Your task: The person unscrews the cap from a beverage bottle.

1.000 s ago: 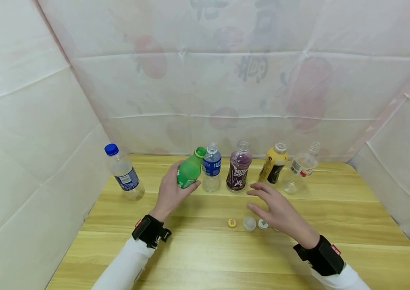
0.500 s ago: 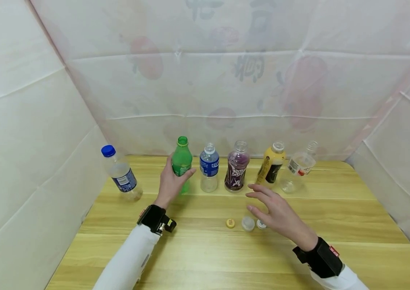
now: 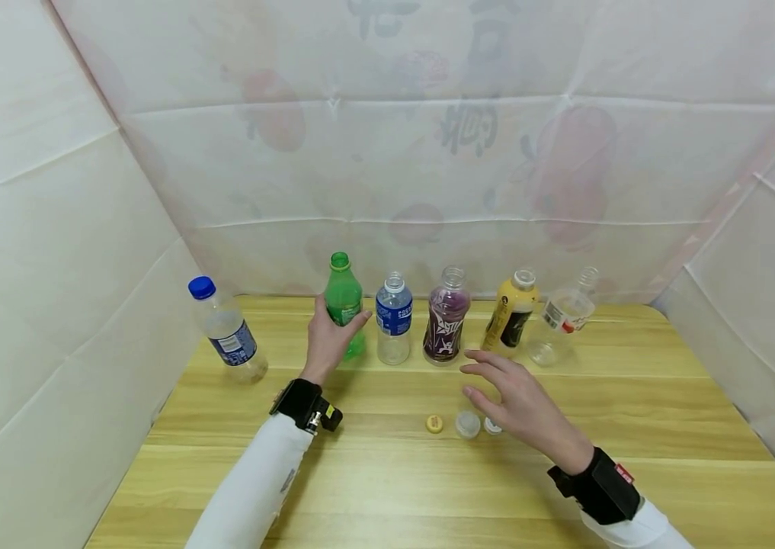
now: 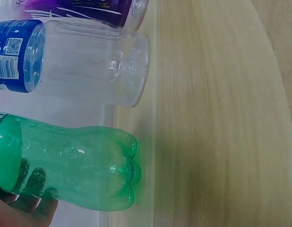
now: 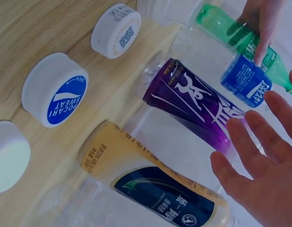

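My left hand (image 3: pixel 329 336) holds a green plastic bottle (image 3: pixel 344 293) upright around its middle, its mouth uncapped. In the left wrist view the green bottle's base (image 4: pixel 122 172) is at or close to the tabletop; contact is hard to tell. Just right of it stands an uncapped clear bottle with a blue label (image 3: pixel 394 316). My right hand (image 3: pixel 520 396) hovers above the table with fingers spread and relaxed, holding nothing. Under and beside it lie a yellow cap (image 3: pixel 434 424), a translucent cap (image 3: pixel 468 425) and a white cap (image 3: pixel 493 426). The Pocari Sweat cap (image 5: pixel 56 90) shows in the right wrist view.
Further right along the back stand an uncapped purple bottle (image 3: pixel 446 324), a yellow bottle (image 3: pixel 510 316) and a clear bottle (image 3: pixel 557 332). At the left is a clear bottle with a blue cap (image 3: pixel 232 341). Patterned cloth walls (image 3: pixel 373 168) enclose the wooden table (image 3: pixel 387 488).
My left hand has moved the green bottle left, from tilted in front of the blue-label bottle to upright and lowered beside it. My right hand has hardly moved.
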Tool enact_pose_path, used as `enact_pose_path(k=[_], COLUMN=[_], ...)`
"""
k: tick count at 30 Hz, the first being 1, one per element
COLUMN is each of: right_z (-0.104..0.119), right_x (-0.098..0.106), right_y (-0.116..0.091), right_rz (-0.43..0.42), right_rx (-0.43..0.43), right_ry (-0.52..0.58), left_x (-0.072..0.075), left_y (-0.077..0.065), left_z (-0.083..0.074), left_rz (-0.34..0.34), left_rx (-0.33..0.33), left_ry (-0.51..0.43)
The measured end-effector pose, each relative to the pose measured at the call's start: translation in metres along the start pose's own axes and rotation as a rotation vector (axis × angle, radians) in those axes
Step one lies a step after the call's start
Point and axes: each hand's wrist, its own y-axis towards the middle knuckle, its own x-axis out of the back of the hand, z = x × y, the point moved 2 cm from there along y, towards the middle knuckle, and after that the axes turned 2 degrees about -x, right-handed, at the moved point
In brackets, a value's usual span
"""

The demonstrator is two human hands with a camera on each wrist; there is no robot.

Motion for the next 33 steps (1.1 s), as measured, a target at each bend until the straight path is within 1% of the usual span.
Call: enact_pose_path(k=[7,12,16,21,24,26,29,33], right_z=[0.0,0.001,0.001,0.002,0.002,0.002,0.002,0.002], right_x=[-0.002,-0.001,-0.001,-0.001,-0.001,0.0,0.0,0.0], right_y=[0.001,0.001,0.001,0.002,0.002,0.002,0.002,0.002], right_rz=[0.001,0.011,0.016,0.009,0.006,0.008,0.011,0.015], right_rx=[0.002,-0.007,-0.008,0.003,0.008,0.009,0.007,0.002], right_ry=[0.005,0.012,0.008,0.009,0.011,0.013,0.014,0.015], left_x=[0.0,0.003,0.011,0.027,0.035,0.04,0.046,0.055], left_y=[0.0,-0.003,-0.01,-0.023,-0.029,-0.032,-0.035,-0.037], left_z=[0.002,0.004,0.002,-0.003,-0.004,-0.006,-0.011,-0.021], left_rz=[-0.001,0.028,0.063,0.083,0.078,0.066,0.024,-0.081], left_rx=[0.008,0.017,0.009,-0.034,-0.093,-0.153,-0.281,-0.491], left_ry=[0.034,0.029,0.059,0.153,0.195,0.223,0.262,0.284])
